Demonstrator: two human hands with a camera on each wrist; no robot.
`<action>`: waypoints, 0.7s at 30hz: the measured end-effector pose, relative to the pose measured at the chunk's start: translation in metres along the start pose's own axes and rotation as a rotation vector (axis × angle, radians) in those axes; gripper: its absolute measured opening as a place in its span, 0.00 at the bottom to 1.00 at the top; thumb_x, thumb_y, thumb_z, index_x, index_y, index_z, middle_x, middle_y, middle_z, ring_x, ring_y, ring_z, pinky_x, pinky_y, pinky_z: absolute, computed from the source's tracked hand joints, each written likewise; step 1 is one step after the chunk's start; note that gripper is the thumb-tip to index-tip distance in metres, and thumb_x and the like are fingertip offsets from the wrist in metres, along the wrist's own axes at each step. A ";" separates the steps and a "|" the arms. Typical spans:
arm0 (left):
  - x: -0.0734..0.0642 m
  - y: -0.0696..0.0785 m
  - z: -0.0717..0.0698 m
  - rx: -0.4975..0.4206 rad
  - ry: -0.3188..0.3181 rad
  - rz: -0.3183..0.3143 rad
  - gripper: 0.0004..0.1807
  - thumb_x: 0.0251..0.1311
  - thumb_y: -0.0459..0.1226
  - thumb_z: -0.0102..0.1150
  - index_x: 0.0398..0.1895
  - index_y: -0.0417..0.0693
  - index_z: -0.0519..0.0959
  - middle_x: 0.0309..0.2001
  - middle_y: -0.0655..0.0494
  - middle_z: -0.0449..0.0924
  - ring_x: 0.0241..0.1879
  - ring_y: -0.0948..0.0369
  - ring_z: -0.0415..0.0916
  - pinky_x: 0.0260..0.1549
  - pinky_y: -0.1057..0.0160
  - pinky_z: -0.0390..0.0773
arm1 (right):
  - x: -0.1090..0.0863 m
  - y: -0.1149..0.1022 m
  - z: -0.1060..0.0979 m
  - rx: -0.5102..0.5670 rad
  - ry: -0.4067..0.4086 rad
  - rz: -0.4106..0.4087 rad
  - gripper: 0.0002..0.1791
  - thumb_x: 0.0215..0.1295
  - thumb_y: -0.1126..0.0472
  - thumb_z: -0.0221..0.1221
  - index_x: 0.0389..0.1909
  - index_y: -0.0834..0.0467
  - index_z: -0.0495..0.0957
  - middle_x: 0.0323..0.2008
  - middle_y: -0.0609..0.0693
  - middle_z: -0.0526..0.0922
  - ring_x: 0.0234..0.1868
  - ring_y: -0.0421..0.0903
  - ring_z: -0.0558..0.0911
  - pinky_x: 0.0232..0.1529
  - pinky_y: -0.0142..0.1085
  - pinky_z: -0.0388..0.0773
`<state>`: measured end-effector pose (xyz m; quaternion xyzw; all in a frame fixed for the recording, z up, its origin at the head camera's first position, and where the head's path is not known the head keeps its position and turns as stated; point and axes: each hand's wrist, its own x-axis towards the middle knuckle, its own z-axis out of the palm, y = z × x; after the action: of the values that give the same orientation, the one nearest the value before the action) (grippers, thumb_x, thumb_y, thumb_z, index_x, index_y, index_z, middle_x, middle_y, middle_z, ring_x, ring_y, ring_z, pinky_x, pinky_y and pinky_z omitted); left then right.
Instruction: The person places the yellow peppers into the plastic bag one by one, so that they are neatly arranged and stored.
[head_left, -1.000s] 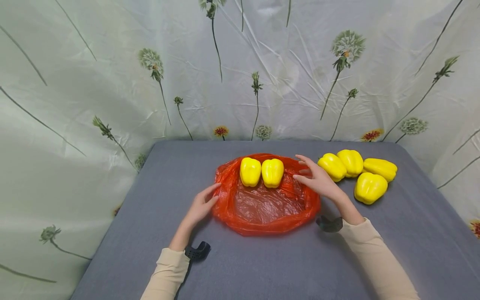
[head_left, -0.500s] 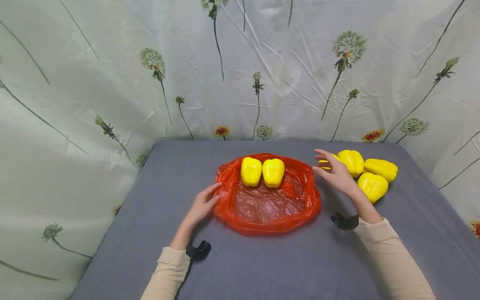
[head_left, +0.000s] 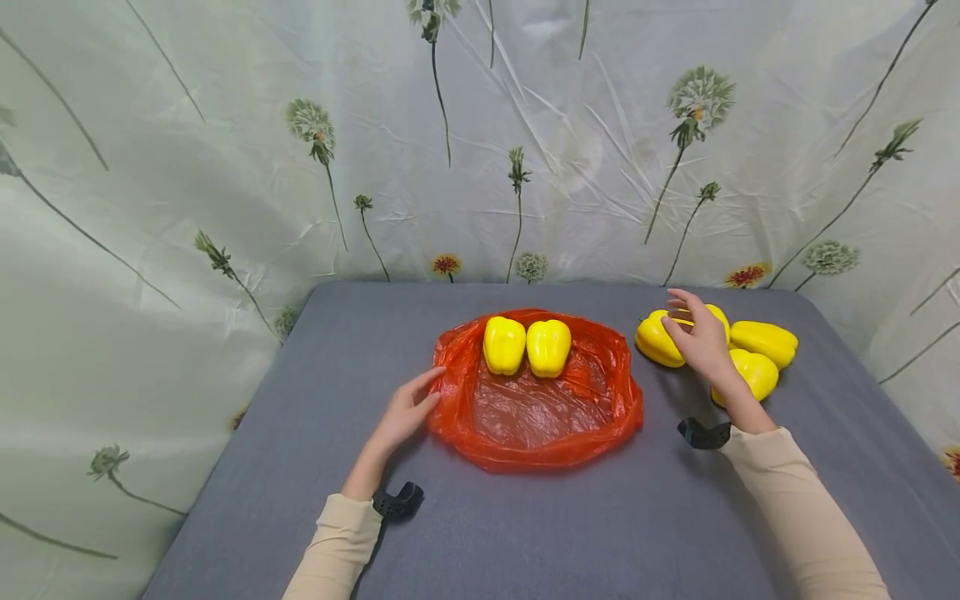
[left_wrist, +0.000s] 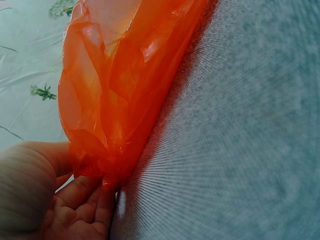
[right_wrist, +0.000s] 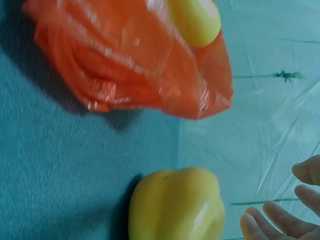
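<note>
A red plastic bag [head_left: 540, 457] lies with its mouth spread wide, and two yellow bell peppers, a left one [head_left: 504, 345] and a right one [head_left: 549, 348], sit at its far side. At the bag's left edge is my left hand [head_left: 405, 410]; the left wrist view shows its thumb and fingers pinching the gathered red plastic [left_wrist: 120, 100]. My right hand [head_left: 705, 342] hovers over the pepper group on the right with fingers spread, holding nothing. Below it are a left pepper [head_left: 657, 342] and a front pepper [head_left: 757, 377]; the hand partly hides a back pepper [head_left: 720, 317].
Farther right lies another yellow pepper [head_left: 767, 343] on its side. Everything rests on a grey cloth-covered table [head_left: 525, 533]. A pale flower-printed curtain [head_left: 465, 208] hangs right behind the table's far edge.
My right hand has moved from the bag's right rim rightward over the pepper group. My left hand has stayed at the bag's left edge, and the peppers have not moved.
</note>
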<state>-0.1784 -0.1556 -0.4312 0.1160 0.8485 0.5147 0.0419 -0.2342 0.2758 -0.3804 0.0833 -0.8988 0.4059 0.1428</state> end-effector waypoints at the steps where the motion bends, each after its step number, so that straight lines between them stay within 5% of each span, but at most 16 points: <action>1: 0.000 -0.001 0.000 0.002 0.002 0.003 0.25 0.65 0.31 0.48 0.65 0.35 0.64 0.66 0.35 0.63 0.67 0.41 0.60 0.66 0.42 0.61 | 0.001 0.002 0.000 0.003 0.007 0.006 0.27 0.68 0.61 0.48 0.65 0.67 0.59 0.57 0.73 0.69 0.56 0.69 0.71 0.56 0.62 0.69; 7: 0.008 -0.025 0.006 0.003 0.032 0.009 0.24 0.65 0.31 0.49 0.65 0.39 0.65 0.66 0.37 0.64 0.67 0.42 0.60 0.66 0.42 0.60 | 0.005 0.013 0.000 -0.010 0.022 0.017 0.27 0.67 0.61 0.49 0.64 0.68 0.61 0.56 0.74 0.68 0.56 0.69 0.70 0.58 0.58 0.71; 10: 0.012 -0.037 0.008 0.003 0.041 0.007 0.24 0.65 0.34 0.50 0.65 0.44 0.66 0.67 0.41 0.65 0.68 0.44 0.61 0.66 0.43 0.61 | 0.007 0.019 0.000 -0.045 -0.010 0.011 0.26 0.68 0.63 0.49 0.64 0.71 0.60 0.57 0.75 0.67 0.57 0.71 0.68 0.58 0.64 0.66; 21: 0.013 -0.039 0.007 0.015 0.046 0.042 0.24 0.63 0.32 0.51 0.64 0.43 0.68 0.66 0.40 0.67 0.67 0.45 0.61 0.67 0.45 0.60 | 0.009 0.032 0.007 -0.175 -0.023 -0.028 0.23 0.65 0.67 0.49 0.61 0.71 0.64 0.56 0.74 0.69 0.54 0.69 0.69 0.55 0.63 0.64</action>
<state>-0.1959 -0.1638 -0.4685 0.1223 0.8505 0.5115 0.0109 -0.2529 0.2907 -0.4045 0.0879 -0.9312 0.3227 0.1450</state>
